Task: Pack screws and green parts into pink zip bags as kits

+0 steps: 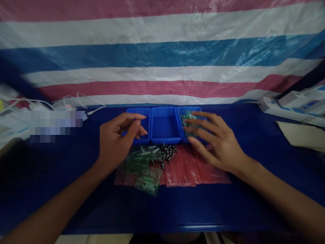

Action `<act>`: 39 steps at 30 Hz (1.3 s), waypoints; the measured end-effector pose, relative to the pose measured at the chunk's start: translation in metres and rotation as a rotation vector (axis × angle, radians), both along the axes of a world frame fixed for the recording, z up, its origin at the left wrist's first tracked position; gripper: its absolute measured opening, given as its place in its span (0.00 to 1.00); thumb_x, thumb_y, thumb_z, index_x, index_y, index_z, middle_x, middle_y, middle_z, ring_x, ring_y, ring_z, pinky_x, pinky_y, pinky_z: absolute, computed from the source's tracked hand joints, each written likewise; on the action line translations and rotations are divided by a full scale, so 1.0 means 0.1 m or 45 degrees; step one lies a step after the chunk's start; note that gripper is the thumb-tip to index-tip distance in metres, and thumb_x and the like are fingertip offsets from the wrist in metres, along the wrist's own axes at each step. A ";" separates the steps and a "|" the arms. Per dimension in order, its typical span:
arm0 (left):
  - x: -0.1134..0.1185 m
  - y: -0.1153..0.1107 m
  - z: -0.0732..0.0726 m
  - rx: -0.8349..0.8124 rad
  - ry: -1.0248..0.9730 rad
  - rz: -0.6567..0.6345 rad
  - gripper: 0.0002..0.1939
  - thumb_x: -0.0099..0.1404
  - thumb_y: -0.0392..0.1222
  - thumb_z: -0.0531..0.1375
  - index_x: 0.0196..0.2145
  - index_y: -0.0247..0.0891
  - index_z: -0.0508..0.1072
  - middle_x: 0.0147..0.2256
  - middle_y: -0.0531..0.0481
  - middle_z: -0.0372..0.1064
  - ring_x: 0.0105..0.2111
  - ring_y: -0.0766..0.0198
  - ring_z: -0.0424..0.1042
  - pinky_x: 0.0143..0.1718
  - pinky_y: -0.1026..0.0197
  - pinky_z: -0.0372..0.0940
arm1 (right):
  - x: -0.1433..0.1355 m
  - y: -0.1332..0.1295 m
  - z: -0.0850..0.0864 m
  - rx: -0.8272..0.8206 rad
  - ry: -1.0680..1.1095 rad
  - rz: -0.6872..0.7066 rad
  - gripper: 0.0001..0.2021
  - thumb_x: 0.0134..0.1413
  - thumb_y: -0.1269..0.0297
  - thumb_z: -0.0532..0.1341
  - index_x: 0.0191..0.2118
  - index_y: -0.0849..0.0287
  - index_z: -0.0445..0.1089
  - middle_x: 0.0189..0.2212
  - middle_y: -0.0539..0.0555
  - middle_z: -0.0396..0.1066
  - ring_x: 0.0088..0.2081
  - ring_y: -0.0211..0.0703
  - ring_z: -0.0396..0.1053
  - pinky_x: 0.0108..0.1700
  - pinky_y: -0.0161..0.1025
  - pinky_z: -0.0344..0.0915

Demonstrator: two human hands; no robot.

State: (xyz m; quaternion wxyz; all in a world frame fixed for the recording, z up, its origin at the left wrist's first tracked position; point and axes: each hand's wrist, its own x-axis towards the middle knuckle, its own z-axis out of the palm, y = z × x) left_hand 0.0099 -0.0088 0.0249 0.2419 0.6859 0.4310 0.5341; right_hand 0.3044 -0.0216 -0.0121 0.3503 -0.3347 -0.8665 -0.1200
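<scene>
Toward the back of the blue counter (193,210), three blue bins (151,127) stand side by side, and the person's right hand (218,139) is over the right-hand bin (182,108), its fingers spread well apart above the clear green packets (186,123) lying inside. No packet shows gripped; whether the fingertips touch any cannot be told, as the hand is blurred. The left hand (119,135) is loosely curled over the left-hand bin (138,110), thumb close by the fingers; nothing is seen in it, though I cannot tell whether the tips meet on something tiny, and it hides much of that bin. Between the two hands stands the middle bin (166,125). To work well here, the right hand should close gently on one packet by its edge, since such thin film probably clings and slides. The left hand, so near, could steady the bins' rims or part stuck packets. Wrists want care too: just in front lie a heap of metal screws (168,152), loose green bags (147,184) and flat red bags (182,169), and a low sweep could scatter the screws.
</scene>
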 end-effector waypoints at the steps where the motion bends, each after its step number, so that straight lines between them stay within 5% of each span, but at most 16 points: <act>1: -0.02 0.04 -0.02 0.005 0.032 0.036 0.07 0.73 0.42 0.64 0.43 0.44 0.85 0.29 0.56 0.82 0.26 0.66 0.80 0.32 0.65 0.77 | -0.08 -0.08 0.04 -0.013 0.014 0.182 0.13 0.75 0.66 0.62 0.56 0.62 0.79 0.58 0.65 0.82 0.66 0.61 0.75 0.64 0.62 0.77; 3: -0.05 0.10 -0.07 0.028 0.147 0.072 0.08 0.74 0.43 0.64 0.43 0.45 0.85 0.31 0.55 0.83 0.30 0.64 0.82 0.35 0.64 0.77 | -0.24 -0.24 0.08 -0.120 -0.058 0.462 0.14 0.77 0.61 0.61 0.57 0.60 0.80 0.65 0.65 0.77 0.70 0.58 0.71 0.66 0.57 0.76; 5: -0.06 0.13 -0.13 0.090 0.321 0.081 0.08 0.73 0.43 0.64 0.43 0.45 0.85 0.36 0.54 0.85 0.36 0.62 0.83 0.36 0.63 0.76 | -0.39 -0.37 0.05 -0.225 -0.173 0.530 0.20 0.80 0.52 0.58 0.59 0.58 0.81 0.72 0.66 0.70 0.75 0.60 0.65 0.71 0.58 0.72; 10: -0.02 0.11 -0.17 0.335 0.503 0.027 0.10 0.74 0.36 0.62 0.42 0.47 0.85 0.41 0.54 0.84 0.40 0.62 0.83 0.39 0.61 0.78 | -0.54 -0.43 -0.11 -0.323 -0.303 0.391 0.37 0.80 0.42 0.50 0.67 0.75 0.74 0.72 0.75 0.67 0.76 0.69 0.63 0.74 0.61 0.68; 14: 0.01 0.08 -0.14 0.452 0.451 0.038 0.11 0.75 0.33 0.62 0.41 0.46 0.84 0.42 0.55 0.84 0.42 0.62 0.83 0.39 0.60 0.79 | -0.47 -0.40 -0.08 -0.243 -0.200 0.379 0.35 0.82 0.46 0.51 0.63 0.80 0.75 0.68 0.74 0.73 0.72 0.68 0.70 0.70 0.59 0.74; 21: 0.04 -0.06 -0.13 0.660 0.516 -0.005 0.21 0.74 0.33 0.63 0.59 0.53 0.82 0.55 0.49 0.81 0.52 0.53 0.80 0.43 0.54 0.80 | -0.30 -0.42 0.13 -0.610 0.684 0.210 0.16 0.73 0.70 0.65 0.61 0.52 0.82 0.60 0.58 0.81 0.62 0.52 0.80 0.64 0.49 0.82; 25: 0.05 -0.11 -0.07 0.681 0.631 -0.090 0.16 0.71 0.36 0.69 0.51 0.57 0.86 0.51 0.50 0.84 0.47 0.52 0.81 0.37 0.54 0.79 | -0.25 -0.41 0.16 -1.056 1.051 0.470 0.17 0.71 0.72 0.67 0.58 0.45 0.84 0.59 0.53 0.82 0.59 0.51 0.83 0.62 0.51 0.83; 28: 0.08 -0.12 -0.04 0.555 0.515 -0.161 0.11 0.71 0.38 0.71 0.44 0.58 0.88 0.42 0.52 0.85 0.42 0.56 0.80 0.42 0.53 0.79 | -0.25 -0.43 0.18 -1.213 1.015 0.630 0.19 0.73 0.70 0.66 0.62 0.45 0.80 0.56 0.53 0.83 0.54 0.51 0.85 0.60 0.51 0.85; 31: 0.13 -0.13 -0.03 0.342 0.291 -0.215 0.06 0.72 0.40 0.72 0.43 0.54 0.88 0.38 0.55 0.85 0.35 0.61 0.80 0.41 0.55 0.79 | -0.25 -0.44 0.17 -0.859 0.813 0.465 0.24 0.71 0.71 0.66 0.68 0.42 0.75 0.52 0.52 0.84 0.49 0.51 0.86 0.56 0.52 0.86; 34: 0.18 -0.17 -0.04 -0.025 0.026 -0.266 0.04 0.70 0.40 0.75 0.42 0.50 0.88 0.36 0.58 0.84 0.27 0.66 0.77 0.30 0.60 0.77 | -0.26 -0.43 0.16 -0.419 0.568 0.182 0.18 0.69 0.67 0.69 0.59 0.41 0.81 0.56 0.52 0.83 0.56 0.57 0.83 0.59 0.56 0.83; 39: 0.20 -0.24 -0.04 -0.391 -0.149 -0.421 0.19 0.64 0.42 0.78 0.52 0.51 0.86 0.31 0.58 0.82 0.21 0.63 0.78 0.22 0.61 0.76 | -0.27 -0.41 0.20 -0.321 0.483 0.147 0.09 0.71 0.62 0.69 0.52 0.42 0.83 0.61 0.48 0.81 0.61 0.59 0.81 0.65 0.61 0.79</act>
